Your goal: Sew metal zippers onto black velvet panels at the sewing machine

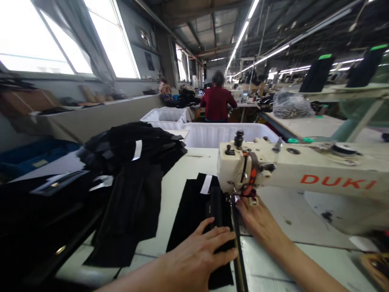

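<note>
A black fabric piece (185,215) with a white tag (206,184) lies under the needle end of the sewing machine (232,168). My left hand (203,253) rests on it with fingers spread, its fingertips at a narrow brass-coloured strip (239,263) that looks like a zipper. This strip runs from the needle towards me. On the needle's other side, my right hand (255,215) has its fingers pressed together at the fabric's right edge. The machine head partly hides those fingertips.
A heap of black fabric pieces (121,142) lies left of the work, with more black cloth (45,227) showing brass parts. Behind the table stand white bins (225,134). A person in dark red (217,103) sits beyond. Thread cones (317,75) stand at right.
</note>
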{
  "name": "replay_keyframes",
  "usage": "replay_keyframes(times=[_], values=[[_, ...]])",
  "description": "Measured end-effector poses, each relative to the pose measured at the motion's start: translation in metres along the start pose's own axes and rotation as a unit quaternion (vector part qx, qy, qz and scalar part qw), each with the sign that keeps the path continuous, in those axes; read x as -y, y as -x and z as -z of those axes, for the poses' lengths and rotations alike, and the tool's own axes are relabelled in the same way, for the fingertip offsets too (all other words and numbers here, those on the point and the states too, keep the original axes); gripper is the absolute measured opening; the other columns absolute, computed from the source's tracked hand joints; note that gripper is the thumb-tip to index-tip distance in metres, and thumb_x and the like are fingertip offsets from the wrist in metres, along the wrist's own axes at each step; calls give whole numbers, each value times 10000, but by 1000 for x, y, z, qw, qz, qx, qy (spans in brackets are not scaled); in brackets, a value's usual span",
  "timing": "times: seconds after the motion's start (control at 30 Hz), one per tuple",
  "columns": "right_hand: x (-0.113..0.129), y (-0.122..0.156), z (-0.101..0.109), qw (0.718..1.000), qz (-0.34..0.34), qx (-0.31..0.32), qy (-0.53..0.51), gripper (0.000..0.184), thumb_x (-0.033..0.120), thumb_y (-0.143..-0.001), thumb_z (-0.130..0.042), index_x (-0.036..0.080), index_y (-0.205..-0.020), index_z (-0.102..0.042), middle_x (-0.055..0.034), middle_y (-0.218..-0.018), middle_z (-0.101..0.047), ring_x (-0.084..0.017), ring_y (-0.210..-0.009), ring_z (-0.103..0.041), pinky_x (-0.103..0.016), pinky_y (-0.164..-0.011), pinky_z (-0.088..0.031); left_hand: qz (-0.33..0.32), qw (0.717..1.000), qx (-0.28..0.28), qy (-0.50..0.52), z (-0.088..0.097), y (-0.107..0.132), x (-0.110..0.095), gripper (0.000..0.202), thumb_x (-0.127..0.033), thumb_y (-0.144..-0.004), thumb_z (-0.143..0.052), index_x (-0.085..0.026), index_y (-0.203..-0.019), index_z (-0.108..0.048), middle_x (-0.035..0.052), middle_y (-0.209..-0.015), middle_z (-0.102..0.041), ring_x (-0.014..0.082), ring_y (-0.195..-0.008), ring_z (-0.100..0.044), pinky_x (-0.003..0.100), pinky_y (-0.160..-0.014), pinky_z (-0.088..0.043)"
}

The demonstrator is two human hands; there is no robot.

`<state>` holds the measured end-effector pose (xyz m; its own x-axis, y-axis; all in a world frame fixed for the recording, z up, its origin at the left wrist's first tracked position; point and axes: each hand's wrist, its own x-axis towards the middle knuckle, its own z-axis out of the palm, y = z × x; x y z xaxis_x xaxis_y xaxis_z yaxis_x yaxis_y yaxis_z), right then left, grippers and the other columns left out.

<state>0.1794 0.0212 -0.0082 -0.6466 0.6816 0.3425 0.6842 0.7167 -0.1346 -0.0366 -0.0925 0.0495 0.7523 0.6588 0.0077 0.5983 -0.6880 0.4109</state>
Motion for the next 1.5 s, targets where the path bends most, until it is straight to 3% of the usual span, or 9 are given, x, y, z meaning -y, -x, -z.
replay_keyframes(times=[0.13, 0.23, 0.5, 0.63, 0.83, 1.0, 1.2, 1.33, 1.5], values=[[0, -1, -9, 998, -33, -27, 56, 209, 76, -910, -472, 102, -1008, -654, -171, -954, -679, -343, -996, -595, -480, -878, -431, -21, 999, 13, 43, -2, 0, 8, 593, -367, -937, -591, -209, -1474, -398, 52, -1559, -353, 225, -1452, -271, 455, -1210, 10], [1, -6, -6, 993, -91, -31, 71, 175, 193, -943, -493, 133, -940, -658, -145, -899, -675, -313, -929, -606, -420, -806, -434, -24, 997, 5, 70, -3, -2, 7, 593, -389, -953, -566, -195, -1485, -391, 53, -1525, -412, 216, -1438, -306, 443, -1207, 52], [9, -10, -3, 982, -160, 5, 102, 175, 227, -949, -486, 184, -922, -654, -102, -980, -669, -244, -961, -586, -329, -785, -403, -6, 997, 12, 82, 0, -7, 4, 765, -607, -834, -667, -200, -1450, -466, 87, -1510, -420, 322, -1400, -369, 555, -1196, -57], [12, -9, -3, 981, -172, 1, 91, 157, 211, -944, -496, 175, -938, -649, -98, -917, -664, -259, -940, -578, -349, -785, -400, -11, 996, 5, 91, 1, -9, 4, 742, -597, -829, -681, -236, -1445, -476, 86, -1490, -449, 331, -1383, -396, 562, -1189, -101], [12, -7, -4, 983, -165, 1, 81, 176, 205, -970, -469, 173, -974, -642, -112, -1020, -656, -253, -1000, -563, -361, -834, -414, -10, 997, -2, 74, 0, -9, 2, 731, -591, -826, -683, -236, -1436, -492, 77, -1476, -470, 328, -1377, -406, 528, -1188, -153], [8, -20, -12, 982, -177, -1, 69, 160, 274, -971, -543, 160, -1036, -635, -65, -1047, -644, -231, -1029, -589, -422, -890, -468, -21, 997, -4, 74, 0, -10, 3, 721, -572, -825, -694, -243, -1434, -496, 93, -1457, -493, 333, -1364, -425, 523, -1180, -167], [-17, -39, -6, 990, -141, -11, 28, 208, 304, -942, -613, 153, -1086, -625, -66, -1130, -629, -228, -1041, -608, -451, -905, -499, 0, 999, 4, 53, 0, -7, 0, 707, -556, -832, -694, -273, -1443, -480, 81, -1487, -464, 332, -1363, -425, 561, -1179, -161], [-7, -1, 13, 995, -94, -30, -3, 229, 150, -947, -510, 117, -1156, -597, -147, -1165, -596, -253, -1094, -558, -421, -907, -494, 24, 999, -28, 28, -6, -2, -1, 705, -582, -768, -739, -300, -1387, -551, 78, -1433, -504, 355, -1351, -427, 552, -1180, -200], [20, 39, 22, 994, 59, 10, -97, 455, 65, -843, -552, 251, -1258, -570, -48, -1205, -611, -218, -1172, -515, -472, -1113, -336, 58, 998, -34, 15, -11, 0, -4, 810, -468, -709, -832, -367, -1431, -479, 45, -1381, -530, 346, -1324, -457, 548, -1182, -215]])
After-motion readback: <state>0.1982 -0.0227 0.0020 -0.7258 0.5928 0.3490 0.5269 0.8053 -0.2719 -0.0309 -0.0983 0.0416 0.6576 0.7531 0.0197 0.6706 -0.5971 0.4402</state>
